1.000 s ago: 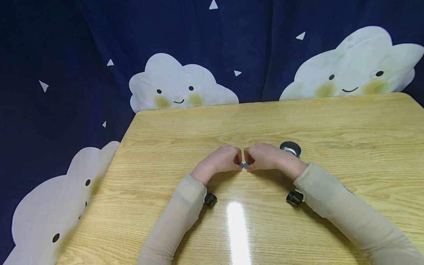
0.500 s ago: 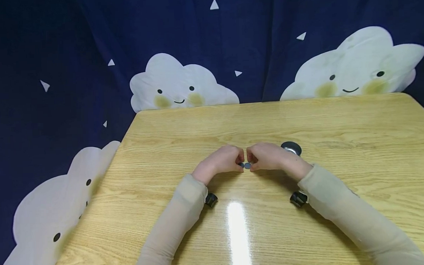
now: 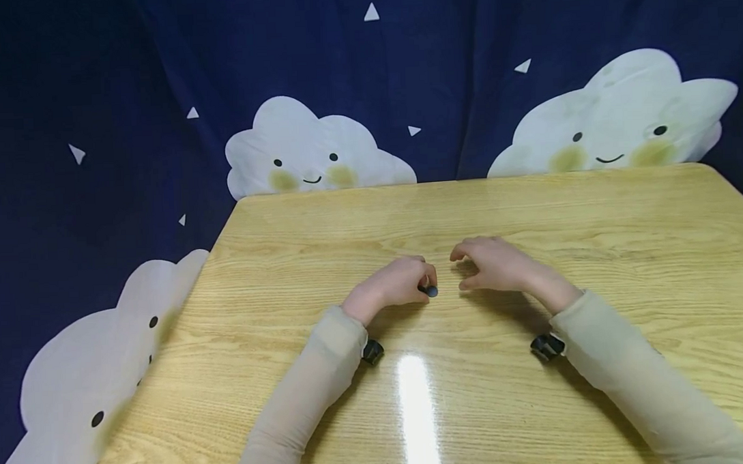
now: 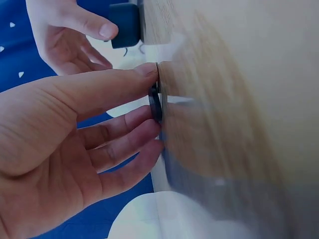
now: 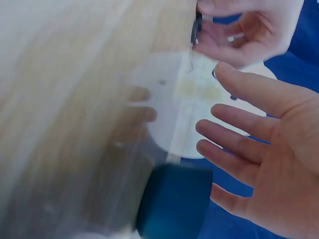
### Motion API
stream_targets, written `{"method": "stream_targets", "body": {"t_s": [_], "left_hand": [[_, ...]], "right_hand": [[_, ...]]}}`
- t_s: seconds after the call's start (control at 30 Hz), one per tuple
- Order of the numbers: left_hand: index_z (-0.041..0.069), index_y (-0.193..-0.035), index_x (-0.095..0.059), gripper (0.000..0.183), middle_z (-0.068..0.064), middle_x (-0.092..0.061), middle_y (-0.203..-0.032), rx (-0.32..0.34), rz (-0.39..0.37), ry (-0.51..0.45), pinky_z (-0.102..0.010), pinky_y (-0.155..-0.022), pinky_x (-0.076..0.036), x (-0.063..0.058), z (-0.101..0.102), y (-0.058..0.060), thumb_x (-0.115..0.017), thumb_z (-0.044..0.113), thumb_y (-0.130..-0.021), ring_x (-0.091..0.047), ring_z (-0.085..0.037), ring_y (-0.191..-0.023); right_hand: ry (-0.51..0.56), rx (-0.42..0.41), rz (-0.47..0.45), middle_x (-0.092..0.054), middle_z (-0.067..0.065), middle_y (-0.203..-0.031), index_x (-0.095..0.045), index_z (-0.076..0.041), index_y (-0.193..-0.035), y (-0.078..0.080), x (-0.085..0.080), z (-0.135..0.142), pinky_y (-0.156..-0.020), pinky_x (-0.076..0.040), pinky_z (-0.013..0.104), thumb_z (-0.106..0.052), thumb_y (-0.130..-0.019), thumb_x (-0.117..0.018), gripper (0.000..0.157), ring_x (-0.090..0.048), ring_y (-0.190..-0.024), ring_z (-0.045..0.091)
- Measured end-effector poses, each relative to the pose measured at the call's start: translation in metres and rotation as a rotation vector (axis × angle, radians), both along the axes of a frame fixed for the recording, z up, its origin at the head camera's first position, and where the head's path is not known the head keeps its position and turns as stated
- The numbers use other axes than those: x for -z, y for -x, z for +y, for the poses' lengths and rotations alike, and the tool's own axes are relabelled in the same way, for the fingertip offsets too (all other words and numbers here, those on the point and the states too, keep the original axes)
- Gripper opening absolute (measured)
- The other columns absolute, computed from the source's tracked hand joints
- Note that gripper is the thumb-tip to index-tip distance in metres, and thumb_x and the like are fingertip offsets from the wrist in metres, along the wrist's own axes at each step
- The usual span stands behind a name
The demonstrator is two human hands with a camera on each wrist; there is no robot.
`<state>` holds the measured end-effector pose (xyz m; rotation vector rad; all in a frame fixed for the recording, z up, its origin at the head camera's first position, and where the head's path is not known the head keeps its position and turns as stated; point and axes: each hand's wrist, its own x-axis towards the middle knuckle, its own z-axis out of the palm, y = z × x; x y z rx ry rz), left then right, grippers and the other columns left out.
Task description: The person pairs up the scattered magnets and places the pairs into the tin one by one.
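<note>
My left hand [image 3: 394,282] stays low over the middle of the table, its thumb and fingertips holding a small, thin dark disc [image 4: 155,103]. In the head view a round grey-blue face [image 3: 431,292] shows at those fingertips. Whether one or two discs are there, I cannot tell. To the right, my right hand [image 3: 495,265] hovers apart with fingers spread and nothing in it. The right wrist view shows its palm [image 5: 279,164] bare. Near that hand stands a dark teal, rounded object [image 5: 175,201], hidden from the head view.
The wooden table [image 3: 322,227] reaches back to a dark blue curtain [image 3: 316,49] with smiling clouds [image 3: 319,148]. Black wrist cameras [image 3: 372,352] hang under both sleeves [image 3: 312,384]. A bright reflection lies on the tabletop in front.
My right hand has let go of its small disc, spread its fingers and moved right and back. My left hand has shifted slightly right. The dark round object behind the right arm is now covered.
</note>
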<state>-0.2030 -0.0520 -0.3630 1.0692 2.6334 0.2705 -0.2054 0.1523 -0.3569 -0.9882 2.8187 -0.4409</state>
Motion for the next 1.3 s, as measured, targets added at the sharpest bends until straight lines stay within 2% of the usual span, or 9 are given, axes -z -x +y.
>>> {"method": "stream_targets", "body": {"t_s": [0.2, 0.4, 0.67, 1.1, 1.3], "left_hand": [[0.014, -0.098, -0.066, 0.018, 0.0, -0.056, -0.091, -0.015, -0.028, 0.001, -0.023, -0.074, -0.042, -0.002, 0.002, -0.001, -0.069, 0.02, -0.081, -0.05, -0.011, -0.08], [0.015, -0.096, -0.066, 0.016, 0.0, -0.057, -0.088, 0.003, -0.014, -0.005, -0.023, -0.074, -0.041, 0.0, 0.003, 0.001, -0.069, 0.02, -0.081, -0.049, -0.01, -0.08], [0.014, -0.096, -0.066, 0.016, -0.001, -0.059, -0.089, 0.015, -0.001, -0.008, -0.023, -0.076, -0.042, 0.0, 0.004, 0.001, -0.069, 0.019, -0.081, -0.05, -0.01, -0.079], [0.014, -0.093, -0.066, 0.012, 0.002, -0.059, -0.082, 0.0, -0.04, -0.008, -0.021, -0.072, -0.042, -0.001, 0.007, 0.0, -0.068, 0.018, -0.082, -0.051, -0.01, -0.075], [0.014, -0.092, -0.066, 0.011, 0.003, -0.059, -0.082, -0.005, -0.045, 0.003, -0.02, -0.071, -0.042, -0.001, 0.008, 0.001, -0.068, 0.018, -0.082, -0.051, -0.01, -0.074]], "right_hand": [[0.016, 0.032, -0.039, -0.056, 0.015, -0.119, -0.055, -0.001, -0.119, 0.0, -0.005, 0.015, -0.092, -0.038, 0.05, -0.023, -0.075, -0.073, 0.052, -0.05, -0.112, 0.035], [0.036, 0.057, -0.103, -0.051, 0.019, -0.126, -0.05, 0.0, -0.125, -0.001, -0.009, 0.028, -0.095, -0.035, 0.051, -0.023, -0.077, -0.071, 0.058, -0.044, -0.118, 0.038], [0.031, 0.083, -0.107, -0.051, 0.02, -0.126, -0.049, 0.001, -0.126, 0.0, -0.009, 0.041, -0.093, -0.037, 0.051, -0.024, -0.077, -0.072, 0.059, -0.046, -0.116, 0.037], [0.092, 0.094, -0.134, -0.052, 0.021, -0.121, -0.048, 0.003, -0.126, -0.003, -0.004, 0.058, -0.083, -0.043, 0.045, -0.023, -0.074, -0.075, 0.063, -0.052, -0.105, 0.033], [0.111, 0.113, -0.151, -0.052, 0.023, -0.121, -0.047, 0.004, -0.126, -0.003, -0.002, 0.063, -0.086, -0.041, 0.048, -0.023, -0.073, -0.076, 0.066, -0.05, -0.107, 0.035]]}}
